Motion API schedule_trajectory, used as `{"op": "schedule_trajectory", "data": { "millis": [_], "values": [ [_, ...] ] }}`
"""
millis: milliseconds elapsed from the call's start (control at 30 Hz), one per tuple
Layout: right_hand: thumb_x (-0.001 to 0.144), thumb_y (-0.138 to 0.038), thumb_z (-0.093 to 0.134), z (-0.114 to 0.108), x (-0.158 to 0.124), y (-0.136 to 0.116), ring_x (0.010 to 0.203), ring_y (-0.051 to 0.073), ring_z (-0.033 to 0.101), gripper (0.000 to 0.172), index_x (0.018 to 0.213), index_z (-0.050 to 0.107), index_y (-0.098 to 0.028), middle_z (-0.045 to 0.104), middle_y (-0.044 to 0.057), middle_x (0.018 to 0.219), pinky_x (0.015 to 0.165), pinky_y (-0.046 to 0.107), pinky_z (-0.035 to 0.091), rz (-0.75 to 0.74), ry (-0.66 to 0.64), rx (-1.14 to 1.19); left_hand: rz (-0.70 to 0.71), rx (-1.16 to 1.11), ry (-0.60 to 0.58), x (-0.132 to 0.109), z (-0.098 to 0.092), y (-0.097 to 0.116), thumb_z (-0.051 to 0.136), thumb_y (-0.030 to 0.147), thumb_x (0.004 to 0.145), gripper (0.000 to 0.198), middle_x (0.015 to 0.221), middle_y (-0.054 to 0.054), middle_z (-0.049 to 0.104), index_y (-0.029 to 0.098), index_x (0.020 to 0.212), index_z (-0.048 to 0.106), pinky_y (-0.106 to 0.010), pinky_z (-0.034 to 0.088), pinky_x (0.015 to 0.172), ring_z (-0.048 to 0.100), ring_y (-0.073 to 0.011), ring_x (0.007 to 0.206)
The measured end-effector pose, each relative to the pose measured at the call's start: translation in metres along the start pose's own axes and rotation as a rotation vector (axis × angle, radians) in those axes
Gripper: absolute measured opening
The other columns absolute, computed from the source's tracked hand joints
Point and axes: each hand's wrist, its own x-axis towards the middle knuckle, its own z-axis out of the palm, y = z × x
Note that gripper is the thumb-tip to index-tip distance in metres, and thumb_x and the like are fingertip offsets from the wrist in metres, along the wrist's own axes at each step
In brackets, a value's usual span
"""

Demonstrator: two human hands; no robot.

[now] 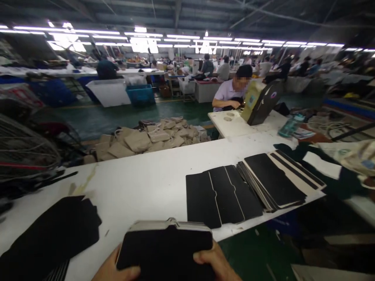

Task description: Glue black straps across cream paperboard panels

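Note:
Both my hands hold one thick stack of black-faced panels [165,246] at the near edge of the white table [146,183]. My left hand [117,271] grips its lower left corner, thumb on top. My right hand [215,261] clasps its right side, thumb on the black face. The stack's pale edges show along its top. On the table to the right lie three black panels side by side [222,195], and beyond them a fanned pile of black and pale panels [278,177].
Black fabric pieces [55,234] lie at the table's near left. A heap of beige bags [152,138] sits past the far edge. A person sits at a sewing machine [259,103] on another table. A wire fan guard [23,152] stands left.

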Motion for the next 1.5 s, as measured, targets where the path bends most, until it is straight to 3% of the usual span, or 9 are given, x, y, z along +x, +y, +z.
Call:
{"op": "schedule_trajectory", "data": {
  "millis": [67, 233, 400, 600, 733, 833, 967, 1200, 1500],
  "values": [
    [0.064, -0.030, 0.073, 0.007, 0.014, 0.003, 0.089, 0.027, 0.067, 0.044, 0.105, 0.064, -0.016, 0.071, 0.005, 0.092, 0.080, 0.038, 0.053, 0.044, 0.021, 0.082, -0.020, -0.043, -0.090, 0.023, -0.014, 0.006, 0.084, 0.056, 0.046, 0.068, 0.093, -0.002, 0.074, 0.025, 0.102, 0.063, -0.046, 0.058, 0.082, 0.069, -0.0362, 0.095],
    [0.057, -0.026, 0.076, 0.038, 0.058, 0.012, 0.092, 0.027, 0.068, 0.051, 0.105, 0.063, -0.016, 0.073, 0.007, 0.098, 0.084, 0.039, 0.052, 0.040, 0.171, 0.269, 0.005, -0.137, -0.187, 0.088, -0.044, 0.035, 0.082, 0.049, 0.058, 0.072, 0.094, -0.004, 0.075, 0.018, 0.117, 0.055, -0.039, 0.058, 0.079, 0.071, -0.0302, 0.089],
    [0.058, -0.037, 0.080, 0.054, 0.093, 0.039, 0.096, 0.028, 0.068, 0.060, 0.110, 0.058, -0.018, 0.073, 0.008, 0.101, 0.088, 0.040, 0.052, 0.071, 0.346, 0.006, -0.017, -0.142, -0.226, 0.144, -0.050, 0.021, 0.083, 0.046, 0.060, 0.068, 0.089, -0.006, 0.076, 0.013, 0.113, 0.058, -0.037, 0.057, 0.077, 0.071, -0.0280, 0.083],
    [0.075, -0.047, 0.066, 0.011, 0.088, 0.050, 0.096, 0.026, 0.068, 0.042, 0.106, 0.060, -0.019, 0.072, 0.008, 0.101, 0.084, 0.036, 0.052, 0.140, 0.273, -0.456, -0.040, -0.161, -0.290, 0.177, -0.048, -0.009, 0.083, 0.051, 0.056, 0.068, 0.091, -0.007, 0.076, 0.014, 0.109, 0.062, -0.036, 0.056, 0.076, 0.071, -0.0285, 0.085],
    [0.084, -0.045, 0.052, -0.040, 0.094, 0.011, 0.113, 0.026, 0.061, 0.053, 0.126, 0.053, -0.013, 0.059, 0.017, 0.127, 0.095, 0.033, 0.047, -0.084, 0.604, -0.912, 0.013, -0.039, -0.305, 0.186, -0.050, -0.015, 0.077, 0.057, 0.061, 0.065, 0.095, -0.008, 0.075, 0.017, 0.110, 0.064, -0.039, 0.056, 0.080, 0.070, -0.0306, 0.089],
    [0.086, -0.041, 0.046, -0.064, 0.113, -0.020, 0.124, 0.031, 0.053, 0.058, 0.132, 0.047, -0.006, 0.053, 0.022, 0.132, 0.104, 0.039, 0.039, -0.063, 0.772, -1.156, 0.166, 0.275, -0.019, 0.189, -0.042, -0.026, 0.070, 0.065, 0.058, 0.075, 0.106, -0.016, 0.069, 0.011, 0.110, 0.064, -0.049, 0.050, 0.094, 0.062, -0.0386, 0.107],
    [0.082, -0.042, 0.056, -0.062, 0.139, -0.033, 0.117, 0.036, 0.056, 0.056, 0.126, 0.050, -0.008, 0.057, 0.023, 0.123, 0.100, 0.044, 0.040, 0.028, 0.800, -1.245, 0.345, 0.530, 0.460, 0.175, -0.013, -0.049, 0.049, 0.072, 0.068, 0.097, 0.131, -0.026, 0.050, 0.000, 0.133, 0.047, -0.053, 0.036, 0.108, 0.043, -0.0403, 0.129],
    [0.074, -0.046, 0.066, -0.057, 0.158, -0.033, 0.110, 0.037, 0.061, 0.050, 0.111, 0.054, -0.014, 0.063, 0.024, 0.114, 0.084, 0.044, 0.047, 0.163, 0.798, -1.282, 0.326, 0.588, 0.608, 0.148, 0.041, -0.062, 0.047, 0.073, 0.071, 0.104, 0.145, -0.028, 0.031, 0.001, 0.143, 0.030, -0.054, 0.025, 0.113, 0.027, -0.0407, 0.139],
    [0.077, -0.049, 0.058, -0.057, 0.166, -0.037, 0.071, 0.019, 0.065, 0.026, 0.076, 0.063, -0.024, 0.068, 0.000, 0.070, 0.064, 0.026, 0.045, 0.008, 0.636, -1.110, 0.354, 0.621, 0.618, 0.153, 0.040, -0.067, 0.046, 0.072, 0.070, 0.104, 0.144, -0.028, 0.033, -0.001, 0.142, 0.032, -0.051, 0.022, 0.115, 0.028, -0.0395, 0.138]
  ]
}}
